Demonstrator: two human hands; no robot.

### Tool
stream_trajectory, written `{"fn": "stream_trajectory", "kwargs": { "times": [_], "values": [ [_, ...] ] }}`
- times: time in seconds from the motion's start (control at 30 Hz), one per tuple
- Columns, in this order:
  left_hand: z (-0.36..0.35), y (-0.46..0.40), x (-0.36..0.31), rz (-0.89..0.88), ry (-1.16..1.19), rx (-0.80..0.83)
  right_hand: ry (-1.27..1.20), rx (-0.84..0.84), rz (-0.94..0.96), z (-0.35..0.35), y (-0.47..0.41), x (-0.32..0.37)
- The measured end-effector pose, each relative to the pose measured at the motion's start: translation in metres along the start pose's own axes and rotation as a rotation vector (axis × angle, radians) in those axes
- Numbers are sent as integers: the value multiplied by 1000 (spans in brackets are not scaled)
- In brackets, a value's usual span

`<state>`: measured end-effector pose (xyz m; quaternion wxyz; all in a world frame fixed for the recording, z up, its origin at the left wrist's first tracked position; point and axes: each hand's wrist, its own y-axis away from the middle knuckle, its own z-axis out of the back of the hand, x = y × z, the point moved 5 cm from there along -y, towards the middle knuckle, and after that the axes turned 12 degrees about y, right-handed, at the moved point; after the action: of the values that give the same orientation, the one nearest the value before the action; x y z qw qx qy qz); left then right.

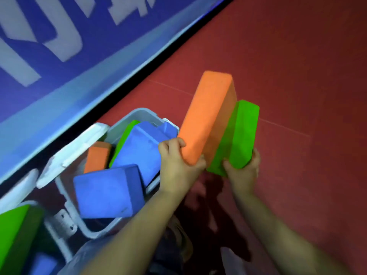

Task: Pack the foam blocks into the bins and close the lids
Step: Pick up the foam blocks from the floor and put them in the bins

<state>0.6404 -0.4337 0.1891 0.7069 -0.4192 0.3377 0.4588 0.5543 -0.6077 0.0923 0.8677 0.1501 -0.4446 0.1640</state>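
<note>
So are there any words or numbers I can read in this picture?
Blue banner: big white characters, blurred and cut off by the frame edge, cannot be read.
Foam blocks, such as the orange one and the green one, and the bin: no text shows.

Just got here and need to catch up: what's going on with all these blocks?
A person is packing foam blocks. The left hand grips an orange block and the right hand grips a green block, both held above the red floor. Beside them, an open grey bin already holds blue, green and orange blocks piled loosely.
</note>
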Motion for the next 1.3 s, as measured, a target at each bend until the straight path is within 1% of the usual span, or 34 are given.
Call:
{"fn": "stream_trajectory", "kwargs": {
  "times": [0.1,0.17,0.27,0.33,0.43,0.47,0.53,0.57,0.63,0.73,0.8,0.87,0.9,0.97,1.03,1.1,1.13,1.2,1.23,1.3],
  "values": [
    [66,6,-36,-91,-12,-182,-27,18,220,10,15,63],
    [116,11,-46,-128,-50,-305,-9,8,359,20,31,109],
    [189,21,-38,-20,-97,-437,68,-14,562,29,54,171],
    [232,29,-23,32,-168,-514,140,-25,742,24,70,208],
    [278,39,8,151,-271,-541,337,-14,1035,-8,92,255],
    [288,43,20,195,-304,-536,421,-17,1129,-23,98,267],
    [301,52,48,230,-400,-510,579,-42,1273,-54,106,287],
    [304,56,63,245,-451,-481,638,-56,1315,-69,107,293],
    [303,63,91,294,-508,-433,747,-31,1353,-98,110,303],
    [288,65,113,392,-550,-379,1008,104,1356,-144,116,301],
    [273,61,119,418,-576,-297,1229,234,1412,-172,125,292],
    [262,55,122,383,-681,-226,1375,334,1496,-194,134,282],
    [259,51,121,340,-723,-197,1416,350,1558,-203,139,281],
    [252,48,123,311,-731,-108,1429,358,1673,-216,151,283],
    [246,56,134,360,-715,10,1392,421,1740,-225,165,287],
    [243,72,152,416,-658,97,1281,515,1776,-230,173,289],
    [243,81,161,453,-591,125,1193,573,1776,-230,175,290],
    [241,97,176,492,-457,149,1042,680,1740,-226,175,290],
    [241,102,182,500,-413,142,1021,700,1728,-223,173,289],
    [241,109,190,536,-334,112,1073,656,1726,-214,167,286]
  ]
}}
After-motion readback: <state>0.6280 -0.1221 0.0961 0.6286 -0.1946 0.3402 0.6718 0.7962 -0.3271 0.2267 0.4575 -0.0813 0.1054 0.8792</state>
